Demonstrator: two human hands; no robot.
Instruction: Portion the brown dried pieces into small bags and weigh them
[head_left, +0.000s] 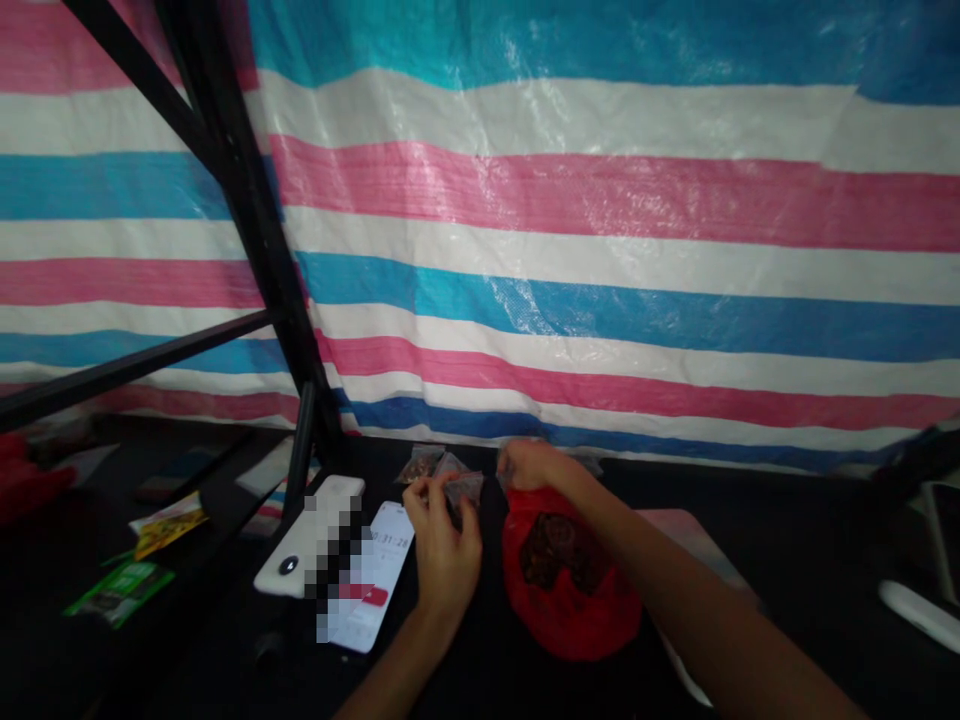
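Note:
My left hand (448,540) has its fingers curled over a small clear plastic bag (466,487) with something dark inside. More such small bags (420,464) lie just beyond its fingertips, against the striped sheet. My right hand (529,463) is closed in a pinch at the far edge of a red plastic bag (577,630). What its fingers grip is hidden, though a bit of clear plastic shows beside them. The red bag is spread open, and dark brown pieces (559,550) lie in it. My right forearm crosses over the bag's right side.
Left of my left hand lie a lit phone (380,570) and a white device (322,520), partly pixelated. Green (124,592) and yellow (171,525) packets are further left, behind a black frame (289,300). A pale flat object (682,535) sits under my right forearm.

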